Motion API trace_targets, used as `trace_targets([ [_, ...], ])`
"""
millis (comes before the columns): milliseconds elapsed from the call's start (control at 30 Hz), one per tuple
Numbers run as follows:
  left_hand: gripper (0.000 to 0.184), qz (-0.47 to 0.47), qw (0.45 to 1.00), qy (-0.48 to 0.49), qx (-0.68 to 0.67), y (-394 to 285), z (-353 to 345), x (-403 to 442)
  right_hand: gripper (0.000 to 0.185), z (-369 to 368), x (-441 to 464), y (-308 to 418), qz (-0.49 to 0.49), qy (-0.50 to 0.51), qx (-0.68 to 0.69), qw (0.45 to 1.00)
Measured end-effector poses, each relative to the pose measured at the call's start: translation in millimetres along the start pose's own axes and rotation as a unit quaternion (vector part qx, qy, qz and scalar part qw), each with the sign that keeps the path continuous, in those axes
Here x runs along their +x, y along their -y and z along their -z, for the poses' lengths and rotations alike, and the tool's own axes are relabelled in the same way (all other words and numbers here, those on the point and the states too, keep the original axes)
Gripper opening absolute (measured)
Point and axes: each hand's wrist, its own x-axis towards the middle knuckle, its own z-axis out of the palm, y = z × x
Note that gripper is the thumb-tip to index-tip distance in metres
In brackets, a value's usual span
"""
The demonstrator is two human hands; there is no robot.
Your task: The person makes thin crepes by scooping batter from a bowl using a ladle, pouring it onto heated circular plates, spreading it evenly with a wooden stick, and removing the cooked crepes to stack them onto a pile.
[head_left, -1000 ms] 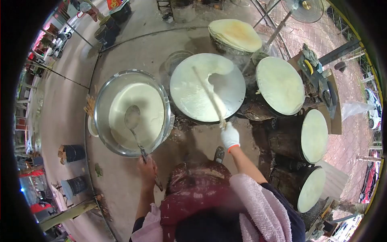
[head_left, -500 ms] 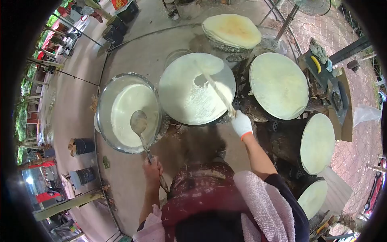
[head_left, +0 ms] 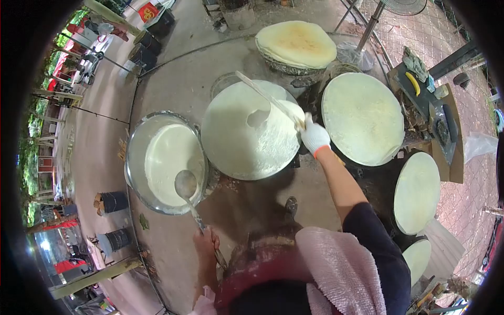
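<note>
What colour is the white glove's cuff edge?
Orange; the cuff edge shows in the head view.

Yellow marking [head_left: 149, 11] on a red packet [head_left: 142, 12], too small to read, no legible text

Soft shadows on the floor [head_left: 236, 205], left-edge glare, black-cornered fisheye bowing.

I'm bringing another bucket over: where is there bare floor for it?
Bare floor shows between the metal bowl, left hand and dark buckets, one green leaf aside, and beyond the bowl, left of the stacked sheets. The right is crowded: three pale discs sit close together.
</note>
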Motion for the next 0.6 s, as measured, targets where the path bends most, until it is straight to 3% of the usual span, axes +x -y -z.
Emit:
trace_targets([
  [100,0.013,0.008,1.000,-0.010,0.000,0.5,-3.0,-3.1,0.058,21.2,25.5,53.7,-0.034,-0.061,0.052,0.996],
  [233,0.014,0.001,1.000,0.003,-0.003,-6.9,-10.2,-2.7,0.055,11.9,-43.0,68.1,0.176,-0.051,0.162,0.970],
  [300,0.014,-0.011,1.000,0.015,-0.004,-9.4,-12.3,3.7,0.053,5.1,-96.5,43.6,0.157,-0.041,0.292,0.943],
  [333,0.014,-0.012,1.000,0.016,-0.002,-10.6,-13.2,7.1,0.048,-19.2,-107.9,23.7,0.148,-0.140,0.371,0.906],
  [400,0.013,-0.015,1.000,0.027,0.005,-13.5,-16.4,5.2,0.042,-25.5,-139.8,4.5,0.027,-0.120,0.516,0.847],
  [467,0.013,-0.027,0.999,0.047,0.008,-21.4,-27.2,6.2,0.036,-9.5,-170.3,-8.2,-0.186,0.111,0.611,0.761],
  [500,0.013,-0.021,0.998,0.053,0.003,-25.2,-32.3,5.2,0.031,-21.7,-176.0,-3.8,-0.215,0.133,0.633,0.732],
  [600,0.012,-0.017,0.998,0.065,-0.008,-33.9,-45.7,-2.1,0.033,-2.0,-174.7,-10.0,-0.129,0.206,0.619,0.747],
])
